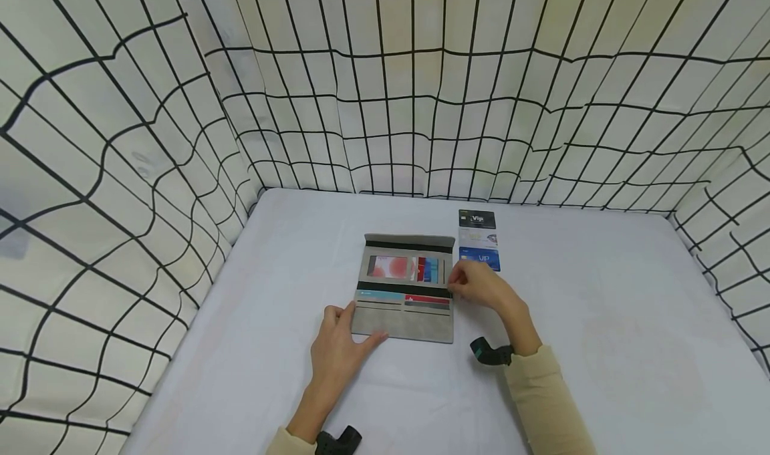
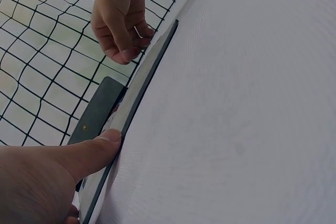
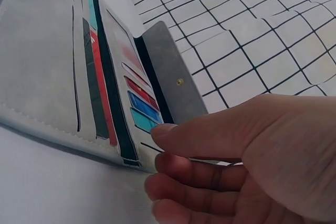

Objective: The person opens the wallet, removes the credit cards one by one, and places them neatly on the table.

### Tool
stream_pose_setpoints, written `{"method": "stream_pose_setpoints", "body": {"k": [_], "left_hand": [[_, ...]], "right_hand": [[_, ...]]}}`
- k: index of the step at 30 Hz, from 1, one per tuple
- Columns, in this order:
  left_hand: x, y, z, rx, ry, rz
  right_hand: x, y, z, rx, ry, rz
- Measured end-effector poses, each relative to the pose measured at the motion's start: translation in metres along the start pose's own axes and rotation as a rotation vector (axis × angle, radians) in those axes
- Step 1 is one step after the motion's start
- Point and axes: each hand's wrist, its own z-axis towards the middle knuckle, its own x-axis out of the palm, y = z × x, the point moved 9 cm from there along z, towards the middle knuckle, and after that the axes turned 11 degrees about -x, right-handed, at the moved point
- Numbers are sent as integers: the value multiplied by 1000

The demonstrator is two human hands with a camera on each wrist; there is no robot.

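Note:
A grey wallet (image 1: 403,323) lies unfolded on the white-covered table. Its slots hold several cards: a pink-and-white card (image 1: 390,266) behind a window, a light blue one (image 1: 380,295), and a red one (image 3: 103,90). My left hand (image 1: 338,348) touches the wallet's near left corner with thumb and fingers spread; in the left wrist view its thumb rests along the near edge. My right hand (image 1: 481,284) is at the wallet's right edge, fingers loosely bent. In the right wrist view its thumb tip overlaps the slots' ends, and no card shows between thumb and fingers.
Beyond my right hand lie a black VIP card (image 1: 477,219), a whitish card (image 1: 478,239) and a blue VIP card (image 1: 479,258) in a column. White tablecloth (image 1: 601,294) covers the table. Black netting (image 1: 385,107) over pale walls borders its back and sides.

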Motion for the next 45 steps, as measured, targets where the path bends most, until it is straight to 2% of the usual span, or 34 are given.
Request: {"method": "stream_pose_setpoints", "body": {"k": [7, 20, 27, 36, 45], "left_hand": [[1, 0, 0, -4, 9, -2], [1, -1, -1, 0, 10, -1], [-1, -2, -2, 3, 6, 0], [0, -2, -1, 3, 11, 9], [0, -2, -1, 14, -5, 10]], "right_hand": [[8, 7, 0, 0, 71, 11], [19, 12, -1, 1, 164, -45], [21, 15, -2, 10, 151, -53], [23, 20, -1, 22, 120, -120], [26, 27, -1, -6, 149, -142]]}}
